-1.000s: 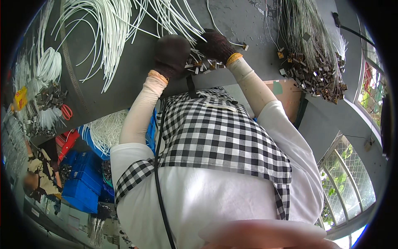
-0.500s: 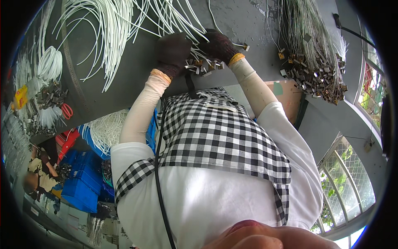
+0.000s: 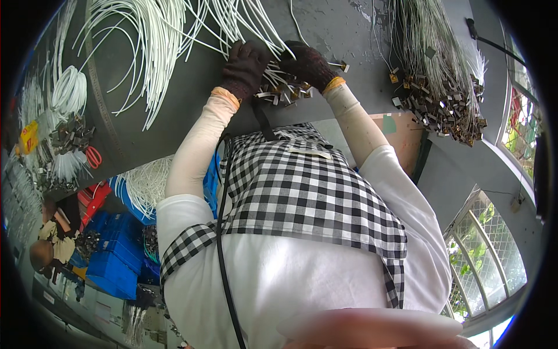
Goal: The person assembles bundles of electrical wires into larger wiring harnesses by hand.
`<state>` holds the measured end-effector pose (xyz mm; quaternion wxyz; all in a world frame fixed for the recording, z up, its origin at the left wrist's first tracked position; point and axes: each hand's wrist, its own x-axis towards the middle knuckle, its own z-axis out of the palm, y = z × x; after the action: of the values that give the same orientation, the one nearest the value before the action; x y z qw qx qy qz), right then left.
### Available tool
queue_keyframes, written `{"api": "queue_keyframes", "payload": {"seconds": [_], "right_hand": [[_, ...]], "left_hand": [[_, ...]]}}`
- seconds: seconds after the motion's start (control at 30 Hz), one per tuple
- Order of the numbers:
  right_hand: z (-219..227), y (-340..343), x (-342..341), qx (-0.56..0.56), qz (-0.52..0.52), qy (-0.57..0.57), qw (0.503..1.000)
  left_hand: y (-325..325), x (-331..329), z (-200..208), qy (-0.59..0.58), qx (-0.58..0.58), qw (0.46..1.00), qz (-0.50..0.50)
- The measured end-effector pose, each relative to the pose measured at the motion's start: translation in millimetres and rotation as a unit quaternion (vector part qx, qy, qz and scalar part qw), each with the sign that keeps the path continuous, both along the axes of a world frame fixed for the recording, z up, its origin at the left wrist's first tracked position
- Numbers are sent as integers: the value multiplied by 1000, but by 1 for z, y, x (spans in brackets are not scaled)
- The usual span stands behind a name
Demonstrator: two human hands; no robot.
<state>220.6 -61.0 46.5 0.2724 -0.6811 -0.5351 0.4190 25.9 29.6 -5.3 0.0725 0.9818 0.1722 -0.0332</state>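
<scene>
Both my hands wear dark knitted gloves and meet at a bundle of thin white wires (image 3: 247, 20) on the grey table. My left hand (image 3: 247, 67) has its fingers curled over the bundle's left side. On the other side, my right hand (image 3: 307, 66) is closed around the wires, its fingertips partly hidden. Small metal-and-brown end pieces (image 3: 283, 94) stick out of the bundle below the hands, toward my apron. One loose end piece (image 3: 344, 67) on a white wire lies just right of my right hand.
A thick hank of white wires (image 3: 152, 52) spreads at left on the table. At right hangs a big bunch of wires with metal ends (image 3: 444, 102). Red scissors (image 3: 93, 157), blue crates (image 3: 116, 256) and another person (image 3: 58, 244) are at far left.
My left hand has turned and shifted slightly, its fingers now showing curled over the wires. My right hand stays nearly in place. The person at far left has moved a little.
</scene>
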Motion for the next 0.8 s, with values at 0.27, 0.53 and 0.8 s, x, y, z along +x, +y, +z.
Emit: {"api": "queue_keyframes", "payload": {"seconds": [0.27,0.53,0.8], "right_hand": [[4,-2,3,-17,-13,-26,999],[-5,-4,7,3,18,-66,998],[4,-3,5,-28,18,-49,998]], "left_hand": [[-5,-4,4,-92,-98,989,59],[2,7,14,-33,-152,982,105],[0,24,26,112,-79,984,116]]}}
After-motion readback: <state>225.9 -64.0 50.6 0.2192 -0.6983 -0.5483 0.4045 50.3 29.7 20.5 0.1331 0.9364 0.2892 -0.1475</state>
